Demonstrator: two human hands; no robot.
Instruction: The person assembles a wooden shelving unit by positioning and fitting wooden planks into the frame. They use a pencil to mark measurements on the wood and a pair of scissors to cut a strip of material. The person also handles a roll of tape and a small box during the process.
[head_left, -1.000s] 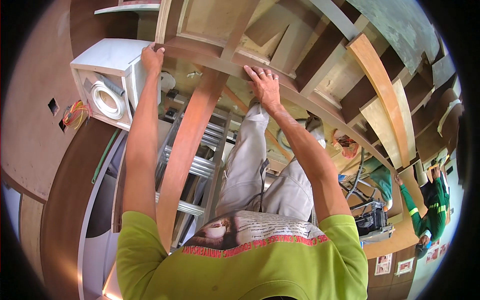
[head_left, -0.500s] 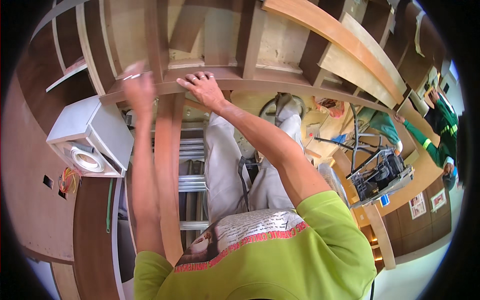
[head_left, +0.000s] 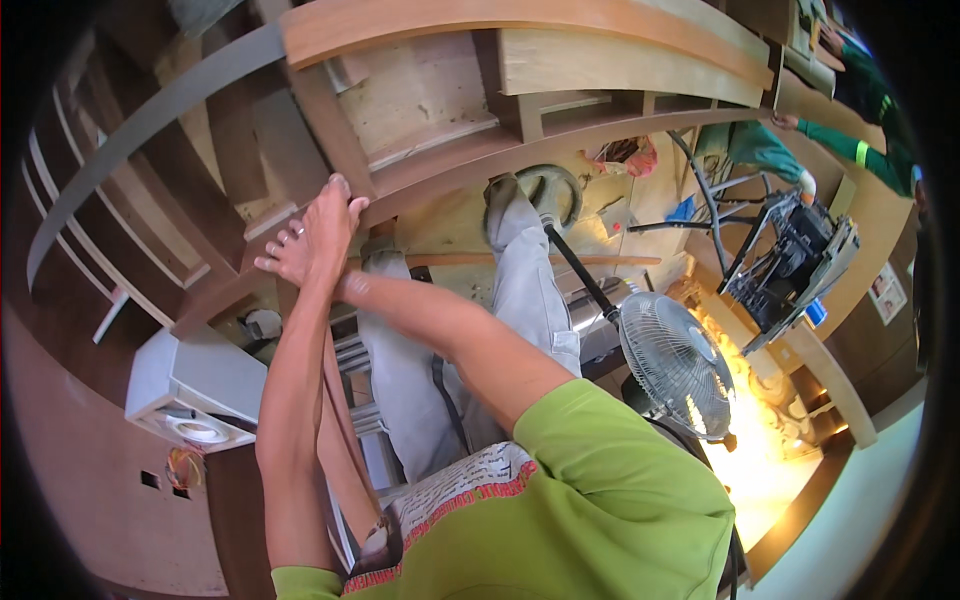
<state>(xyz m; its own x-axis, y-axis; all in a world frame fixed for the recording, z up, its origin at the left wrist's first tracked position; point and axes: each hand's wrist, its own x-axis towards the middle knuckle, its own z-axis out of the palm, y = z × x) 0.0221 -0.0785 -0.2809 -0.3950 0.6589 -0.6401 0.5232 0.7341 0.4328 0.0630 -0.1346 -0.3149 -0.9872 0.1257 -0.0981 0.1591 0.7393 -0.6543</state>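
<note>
My left hand (head_left: 335,212) is at the brown front rail (head_left: 440,165) of a curved wooden frame, beside an upright divider. Its fingers are drawn together and the thumb stands on the right. Whatever it may be holding is hidden. Crossing beneath the left wrist, my right hand (head_left: 287,252) shows mostly its fingers, which lie apart over the same rail; the left arm covers the rest of it. Pale spots show on those fingers. Behind the rail are plywood-backed compartments (head_left: 425,95). A brown board (head_left: 345,440) runs down beside my left forearm.
A white box (head_left: 190,375) stands left, with wires (head_left: 185,468) below it. On the right are a standing fan (head_left: 675,365), a dark machine on a metal frame (head_left: 790,265), and another person's green sleeve (head_left: 845,148). My legs (head_left: 530,290) are below the frame, near metal ladder rungs (head_left: 365,415).
My right hand has shifted left along the rail and now passes under my left wrist. My left hand, blurred before, is now at the rail. The view has swung, bringing the whole fan in.
</note>
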